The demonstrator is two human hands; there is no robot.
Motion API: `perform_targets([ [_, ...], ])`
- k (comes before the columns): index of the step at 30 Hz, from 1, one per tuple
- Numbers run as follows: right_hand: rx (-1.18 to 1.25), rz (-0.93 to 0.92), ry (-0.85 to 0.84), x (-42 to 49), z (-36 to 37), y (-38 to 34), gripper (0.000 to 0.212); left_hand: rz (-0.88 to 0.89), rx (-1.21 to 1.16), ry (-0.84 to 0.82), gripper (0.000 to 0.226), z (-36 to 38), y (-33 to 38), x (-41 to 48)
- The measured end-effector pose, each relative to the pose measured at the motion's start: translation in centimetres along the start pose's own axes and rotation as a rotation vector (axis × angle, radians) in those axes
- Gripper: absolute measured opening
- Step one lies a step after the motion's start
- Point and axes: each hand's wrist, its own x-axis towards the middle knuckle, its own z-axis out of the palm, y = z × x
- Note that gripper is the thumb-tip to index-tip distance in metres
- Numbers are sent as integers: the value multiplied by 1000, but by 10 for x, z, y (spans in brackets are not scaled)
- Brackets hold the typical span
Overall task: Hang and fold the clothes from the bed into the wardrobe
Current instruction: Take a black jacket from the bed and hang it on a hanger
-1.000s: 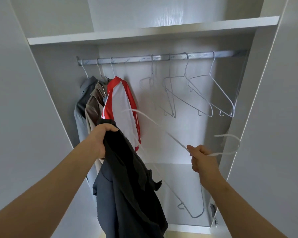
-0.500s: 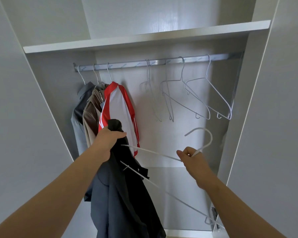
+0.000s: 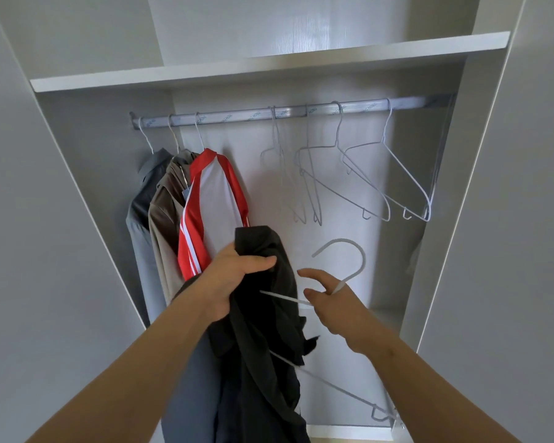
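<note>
Centre frame: left hand (image 3: 237,279) bunches the dark shirt (image 3: 269,346), right hand (image 3: 336,308) pinches the white hanger (image 3: 362,262), its arm now slid into the cloth, so the rail (image 3: 237,115) looks next.

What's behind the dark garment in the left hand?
The red-and-white jersey hangs behind the dark garment; its lower part is covered. The white hanger in the right hand runs one arm into the fabric; that end is hidden. The left hand grips the garment's top.
</note>
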Motion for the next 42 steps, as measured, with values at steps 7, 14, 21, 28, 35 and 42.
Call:
perform_targets([
  [7,200,-49,41,1,19,8,40,-24,-4,-233,37,18,-9,-4],
  [14,215,24,234,3,0,4,12,67,381,-263,32,-15,-3,1],
  [21,243,-14,273,7,-3,-5,18,395,939,-151,25,-32,-10,-2],
  [28,244,-104,381,11,-16,-15,24,238,677,653,51,-47,-50,29],
  [35,201,-81,451,8,-26,-11,25,247,567,587,36,-48,-53,44],
  [42,108,3,404,-1,-42,-11,23,615,853,639,15,-68,3,59],
])
